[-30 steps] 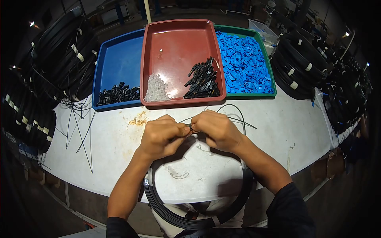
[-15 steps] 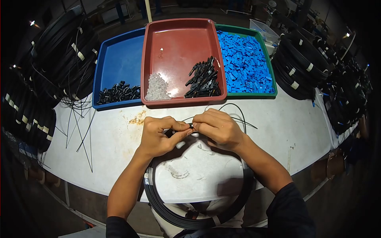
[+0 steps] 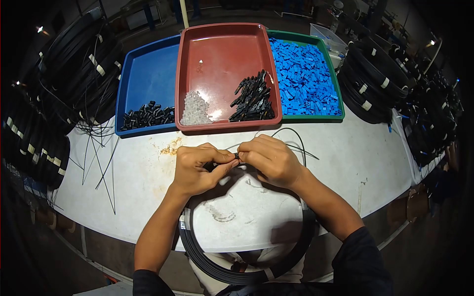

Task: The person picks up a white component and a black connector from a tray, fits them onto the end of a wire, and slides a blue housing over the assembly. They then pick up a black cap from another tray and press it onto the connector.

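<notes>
My left hand (image 3: 197,170) and my right hand (image 3: 271,160) meet over the white table (image 3: 345,158). Between their fingertips they pinch a small black connector part (image 3: 236,156), mostly covered by the fingers. A coil of black cable (image 3: 212,264), bound with pale tape, hangs around the table's near edge below my forearms. From it a loose cable end (image 3: 298,135) loops behind my right hand. How the cable joins the connector part is hidden by my fingers.
Beyond my hands, a red tray (image 3: 222,59) holds white pieces (image 3: 196,109) and black connector parts (image 3: 252,101). A blue tray (image 3: 150,79) has black pieces (image 3: 148,117); a green tray (image 3: 340,106) has blue clips (image 3: 306,79). Cable coils (image 3: 84,64) flank the table, others (image 3: 370,79) at right.
Both hands have shifted very slightly left, still pinching together. The fingertips cover the black part a little differently. The trays and coil stay put.
</notes>
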The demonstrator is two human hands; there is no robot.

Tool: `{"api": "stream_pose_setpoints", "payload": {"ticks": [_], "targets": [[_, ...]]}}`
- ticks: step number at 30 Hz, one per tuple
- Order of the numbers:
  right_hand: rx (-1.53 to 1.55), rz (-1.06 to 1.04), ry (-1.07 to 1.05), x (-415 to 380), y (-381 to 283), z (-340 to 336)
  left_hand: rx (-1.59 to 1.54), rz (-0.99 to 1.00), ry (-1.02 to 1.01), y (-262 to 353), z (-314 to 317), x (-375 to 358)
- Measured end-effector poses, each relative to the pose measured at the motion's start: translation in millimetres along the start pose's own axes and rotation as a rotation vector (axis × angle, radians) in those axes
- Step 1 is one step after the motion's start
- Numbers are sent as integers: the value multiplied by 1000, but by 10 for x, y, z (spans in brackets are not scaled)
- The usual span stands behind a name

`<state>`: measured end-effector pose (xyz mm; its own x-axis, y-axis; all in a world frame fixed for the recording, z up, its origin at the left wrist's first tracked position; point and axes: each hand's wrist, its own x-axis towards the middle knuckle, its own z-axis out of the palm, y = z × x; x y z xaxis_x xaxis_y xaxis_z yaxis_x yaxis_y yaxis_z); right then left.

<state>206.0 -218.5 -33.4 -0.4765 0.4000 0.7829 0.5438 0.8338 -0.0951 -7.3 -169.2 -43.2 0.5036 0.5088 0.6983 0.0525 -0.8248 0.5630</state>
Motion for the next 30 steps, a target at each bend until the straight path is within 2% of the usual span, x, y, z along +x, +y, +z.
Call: {"api": "stream_pose_setpoints", "payload": {"ticks": [2,4,5,6,7,10,13,15,16,18,19,21,22,23,24,25,27,29,30], "targets": [[-11,6,-14,-5,-4,-14,-59,-23,11,-1,6,16],[-23,14,-25,-21,-6,-11,201,312,-38,24,-25,65],[129,168,-22,-46,-6,8,199,312,-42,41,-25,90],[281,322,-17,-67,-4,21,349,466,-38,60,-21,118],[281,324,-15,-76,6,27,499,621,-34,69,-18,133],[378,380,-48,-70,33,47,452,547,-47,28,-29,96],[252,288,-66,-63,33,52,369,448,-43,18,-44,79],[133,91,-3,-44,37,48,166,245,-45,4,-58,49],[133,91,-4,-32,24,28,166,244,-44,15,-44,28],[-6,6,-64,-12,-3,-27,-26,-72,-24,45,-5,-12],[-6,7,-64,-9,-3,-23,-26,-72,-25,43,-14,-3],[-2,41,-52,-4,-3,-9,103,138,-84,31,-44,41],[-4,44,-49,-15,-9,-11,278,401,-23,22,-8,79],[148,203,-23,-30,-21,-7,277,404,-29,57,-7,112],[301,361,4,-41,-30,3,411,523,-38,128,-31,152],[304,364,7,-43,-31,15,545,638,-45,168,-50,165],[391,415,-1,-30,-2,28,543,639,-57,114,-61,137],[382,393,-14,-46,28,33,380,453,-58,52,-60,96],[299,290,-1,-43,32,35,339,408,-37,27,-55,86]]}}
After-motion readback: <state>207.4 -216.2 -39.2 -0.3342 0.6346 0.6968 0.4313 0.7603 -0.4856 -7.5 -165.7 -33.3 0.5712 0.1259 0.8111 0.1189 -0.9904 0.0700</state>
